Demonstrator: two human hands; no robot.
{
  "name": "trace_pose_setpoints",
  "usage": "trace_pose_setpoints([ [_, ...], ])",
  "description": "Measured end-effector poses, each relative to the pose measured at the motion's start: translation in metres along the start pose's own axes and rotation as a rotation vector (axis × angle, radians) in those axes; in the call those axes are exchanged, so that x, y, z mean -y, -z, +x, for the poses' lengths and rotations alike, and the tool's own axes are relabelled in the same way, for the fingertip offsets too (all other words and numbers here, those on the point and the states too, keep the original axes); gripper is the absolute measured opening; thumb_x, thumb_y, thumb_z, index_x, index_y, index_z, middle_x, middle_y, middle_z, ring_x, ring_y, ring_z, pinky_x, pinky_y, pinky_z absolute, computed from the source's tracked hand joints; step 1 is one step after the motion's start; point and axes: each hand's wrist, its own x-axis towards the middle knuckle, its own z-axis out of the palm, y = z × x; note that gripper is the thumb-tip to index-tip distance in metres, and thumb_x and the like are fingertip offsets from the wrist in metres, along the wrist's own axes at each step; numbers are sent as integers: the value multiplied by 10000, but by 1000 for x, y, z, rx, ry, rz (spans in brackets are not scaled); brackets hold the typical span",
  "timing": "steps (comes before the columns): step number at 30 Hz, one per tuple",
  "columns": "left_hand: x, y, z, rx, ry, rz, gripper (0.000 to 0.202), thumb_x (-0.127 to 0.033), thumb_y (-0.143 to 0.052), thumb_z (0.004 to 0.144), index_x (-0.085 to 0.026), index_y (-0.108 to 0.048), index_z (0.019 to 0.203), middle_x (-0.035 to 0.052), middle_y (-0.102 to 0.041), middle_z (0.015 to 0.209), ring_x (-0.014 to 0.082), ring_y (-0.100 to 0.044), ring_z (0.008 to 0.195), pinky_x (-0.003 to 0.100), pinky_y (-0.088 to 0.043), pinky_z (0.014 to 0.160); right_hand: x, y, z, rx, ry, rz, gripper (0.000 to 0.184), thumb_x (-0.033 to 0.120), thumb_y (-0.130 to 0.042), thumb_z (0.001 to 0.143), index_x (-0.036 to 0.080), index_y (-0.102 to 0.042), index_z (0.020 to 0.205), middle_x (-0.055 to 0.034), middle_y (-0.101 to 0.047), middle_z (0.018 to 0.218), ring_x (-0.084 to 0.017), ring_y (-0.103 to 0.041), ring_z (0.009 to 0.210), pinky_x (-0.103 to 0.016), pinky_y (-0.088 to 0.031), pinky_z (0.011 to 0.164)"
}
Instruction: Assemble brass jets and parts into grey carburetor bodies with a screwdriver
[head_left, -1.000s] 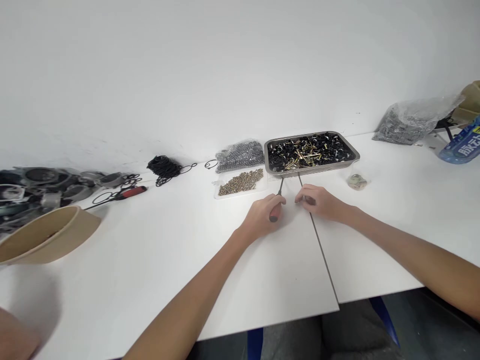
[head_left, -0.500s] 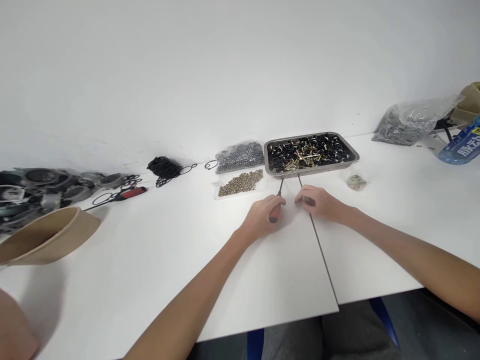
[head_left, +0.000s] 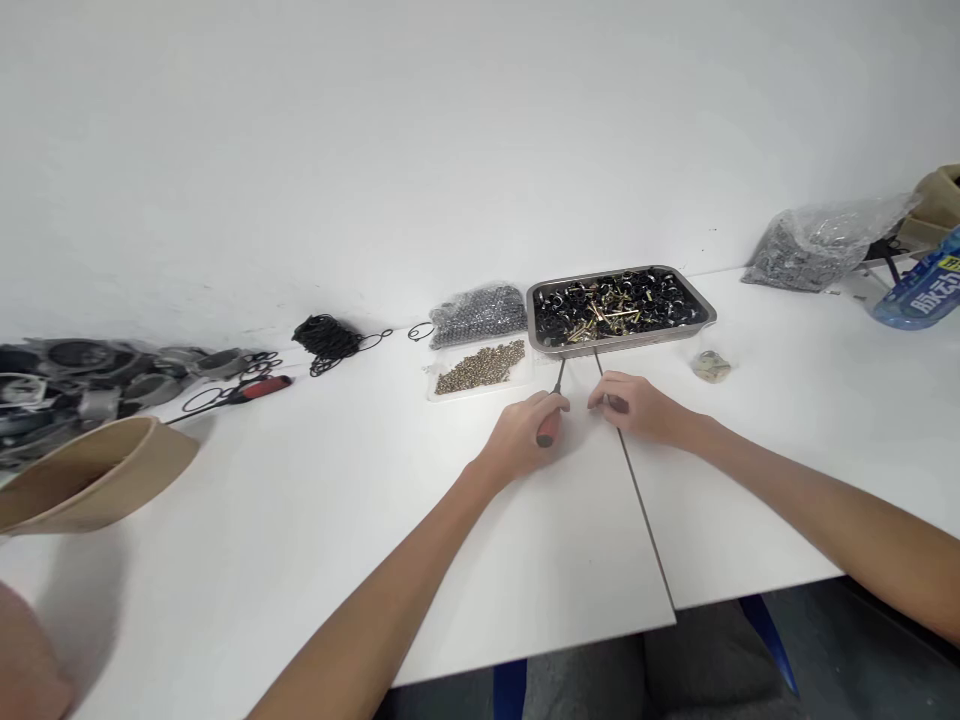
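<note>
Grip is counting most here, I am judging: the wrist should be staying loose, the shaft held steady and its tip guided clear of neighbouring parts. Left hand (head_left: pixel 521 435) is grasping a screwdriver with a red-and-black handle and thin dark shaft (head_left: pixel 548 430), fingers wrapped round it, shaft pointing away from the wearer. Right hand (head_left: pixel 637 405) is resting just beside, fingers curled inward; whether it is holding anything, I am not managing to tell. Beyond the fingertips, the shaft is reaching towards a shallow rectangular grey metal tray (head_left: pixel 622 342) holding black and brass-coloured parts; I am not making out contact. Left of it, a small translucent plastic tray (head_left: pixel 525 376) is holding brass-coloured pieces. White tabletop (head_left: pixel 510 580) is lying under everything.
</note>
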Motion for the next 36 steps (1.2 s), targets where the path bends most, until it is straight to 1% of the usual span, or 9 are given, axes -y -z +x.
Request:
trace_pose_setpoints([
  [6,1,0,0,-8,-9,6,241,-122,-499,746,-196,-571,964,37,-640,845,140,-577,679,256,-453,658,-2,-1,-1,1,-7,4,234,39,-463,767,165,-636,860,-36,-604,896,-73,-464,580,-242,-413,605],
  [15,0,0,1,6,2,9,264,-121,-509,731,-192,-577,976,40,-641,850,149,-584,695,266,-459,676,-2,-1,-1,10,-18,7,235,37,-463,770,167,-635,863,-36,-606,907,-74,-469,591,-245,-414,616],
  [36,1,0,0,-1,-6,9,268,-132,-497,729,-194,-576,977,45,-647,854,153,-585,689,272,-459,666,-4,-1,-1,11,-11,2,233,40,-469,773,166,-638,870,-34,-607,906,-74,-473,594,-244,-414,614],
])
